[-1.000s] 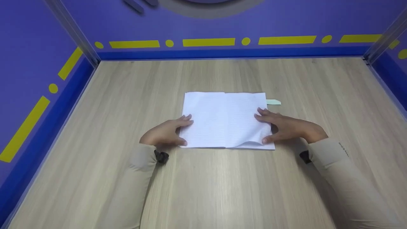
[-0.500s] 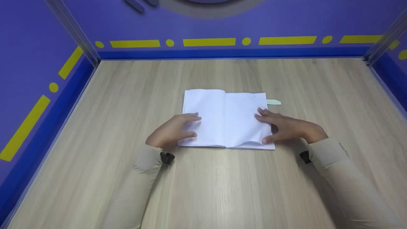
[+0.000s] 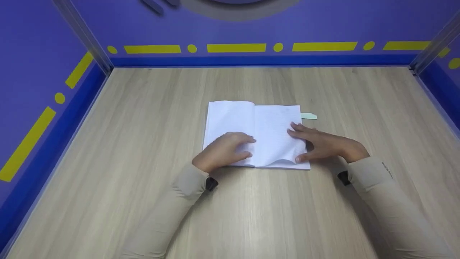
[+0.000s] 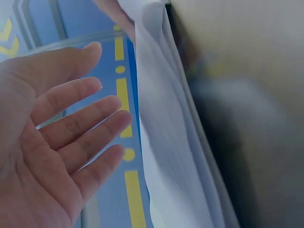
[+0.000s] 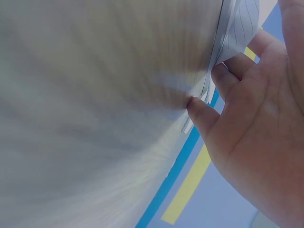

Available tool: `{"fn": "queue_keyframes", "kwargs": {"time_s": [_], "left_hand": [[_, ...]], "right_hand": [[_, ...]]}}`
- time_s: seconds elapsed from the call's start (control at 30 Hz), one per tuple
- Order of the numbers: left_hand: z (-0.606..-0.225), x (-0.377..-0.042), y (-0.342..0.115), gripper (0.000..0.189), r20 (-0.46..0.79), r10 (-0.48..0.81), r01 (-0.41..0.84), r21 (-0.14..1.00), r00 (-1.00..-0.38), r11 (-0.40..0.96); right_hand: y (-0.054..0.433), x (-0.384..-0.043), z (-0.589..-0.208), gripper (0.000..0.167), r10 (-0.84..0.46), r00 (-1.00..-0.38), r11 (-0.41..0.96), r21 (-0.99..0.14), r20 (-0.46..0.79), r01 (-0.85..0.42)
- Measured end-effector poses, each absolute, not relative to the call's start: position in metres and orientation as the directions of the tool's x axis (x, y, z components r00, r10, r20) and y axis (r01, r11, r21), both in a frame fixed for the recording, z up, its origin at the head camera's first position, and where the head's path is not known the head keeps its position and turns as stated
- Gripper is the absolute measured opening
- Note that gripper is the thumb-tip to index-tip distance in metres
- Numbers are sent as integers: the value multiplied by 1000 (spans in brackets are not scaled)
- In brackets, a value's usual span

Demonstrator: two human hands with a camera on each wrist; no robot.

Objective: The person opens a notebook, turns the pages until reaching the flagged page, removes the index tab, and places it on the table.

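Note:
An open notebook (image 3: pixel 275 129) with white lined pages lies on the table, its left page block slightly raised near the spine. Over the lower left page is my left hand (image 3: pixel 225 148), fingers extended toward the spine and thumb apart. In the left wrist view that hand (image 4: pixel 61 128) holds nothing, beside the notebook's thin pages (image 4: pixel 166 123). My right hand (image 3: pixel 321 144) rests on the right page's outer edge, fingers spread and thumb near the lower corner, where the paper bulges up. In the right wrist view fingertips (image 5: pixel 202 114) reach the notebook's edge and the table.
A pale green tab (image 3: pixel 309 116) sticks out past the notebook's right edge. The wood-grain table (image 3: pixel 258 216) is bounded by blue panels (image 3: pixel 230 32) with yellow marks at the back and sides. Each wrist wears a small black device (image 3: pixel 211 184).
My left hand has moved from the notebook's left edge rightward across the left page to near the spine. The left page block has risen slightly. My right hand stays in place.

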State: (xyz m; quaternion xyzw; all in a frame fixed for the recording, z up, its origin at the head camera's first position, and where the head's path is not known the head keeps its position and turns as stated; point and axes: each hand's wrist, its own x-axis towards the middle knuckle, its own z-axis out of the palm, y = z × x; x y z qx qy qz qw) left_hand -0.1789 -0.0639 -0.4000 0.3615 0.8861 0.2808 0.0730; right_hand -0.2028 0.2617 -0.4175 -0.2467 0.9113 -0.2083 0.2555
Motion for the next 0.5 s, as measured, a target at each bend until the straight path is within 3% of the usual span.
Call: {"fn": "queue_keyframes", "kwargs": {"time_s": [0.5], "left_hand": [[-401, -173, -2, 38, 20, 783, 709, 439, -621, 551]], "right_hand": [[262, -204, -421, 94, -573, -747, 775, -519, -338, -360]]}}
